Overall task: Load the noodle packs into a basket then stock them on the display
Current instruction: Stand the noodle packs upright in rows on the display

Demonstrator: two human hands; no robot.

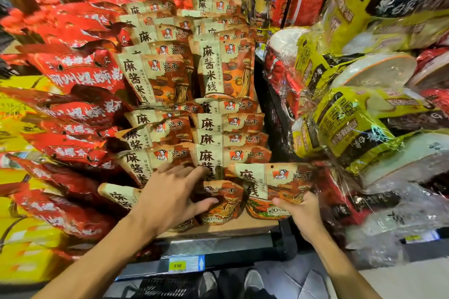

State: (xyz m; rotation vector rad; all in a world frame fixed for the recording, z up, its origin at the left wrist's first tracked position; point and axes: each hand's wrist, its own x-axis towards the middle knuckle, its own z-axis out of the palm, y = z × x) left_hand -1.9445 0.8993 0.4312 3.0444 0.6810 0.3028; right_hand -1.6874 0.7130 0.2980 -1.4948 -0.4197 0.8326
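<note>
Beige noodle pack is pinched at its lower edge in my right hand, poised at the shelf's front row; my left hand spreads open over neighbouring packs. Stocking step: next I must seat it upright

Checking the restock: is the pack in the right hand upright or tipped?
Tipped. The pack leans rightward, its print slanted, gripped at its bottom by the right hand.

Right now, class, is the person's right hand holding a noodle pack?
Yes: the right hand grips the lower edge of a beige noodle pack at the shelf front.
</note>
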